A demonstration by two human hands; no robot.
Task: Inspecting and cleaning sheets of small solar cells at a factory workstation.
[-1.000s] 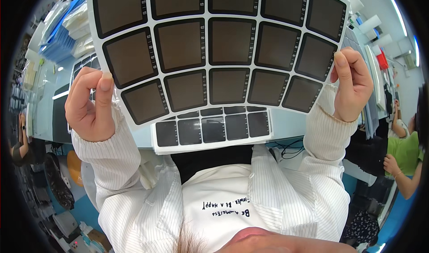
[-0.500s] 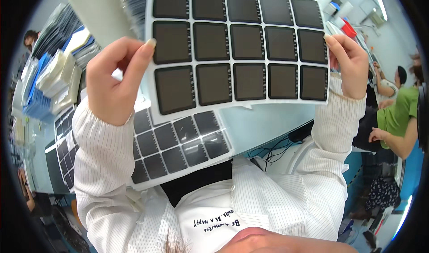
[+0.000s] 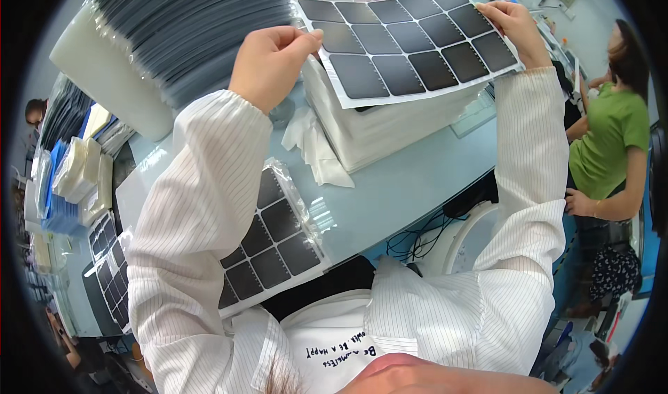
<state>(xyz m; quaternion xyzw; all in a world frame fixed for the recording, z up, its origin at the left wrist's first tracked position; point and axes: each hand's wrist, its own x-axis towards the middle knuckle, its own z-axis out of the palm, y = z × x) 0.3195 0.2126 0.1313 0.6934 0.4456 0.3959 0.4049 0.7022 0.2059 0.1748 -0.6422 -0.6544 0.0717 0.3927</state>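
Above the white sheet stack point(image 3: 390, 126), your left hand point(image 3: 271, 60) and right hand point(image 3: 515, 25) pinch opposite edges of the white sheet of dark square pads point(image 3: 410, 43), keeping it flat, taut and level.

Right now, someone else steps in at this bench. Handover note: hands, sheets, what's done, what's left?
Left hand: pinches the left edge of the sheet of dark square pads.
Right hand: grips the same sheet at its right edge, held level above the white stack on the table.
Nearby: a bagged sheet of pads lies at the near table edge under the left sleeve; a tall pile of dark sheets stands far left.
Done: one sheet is up in both hands.
Left: it is not yet set down anywhere.
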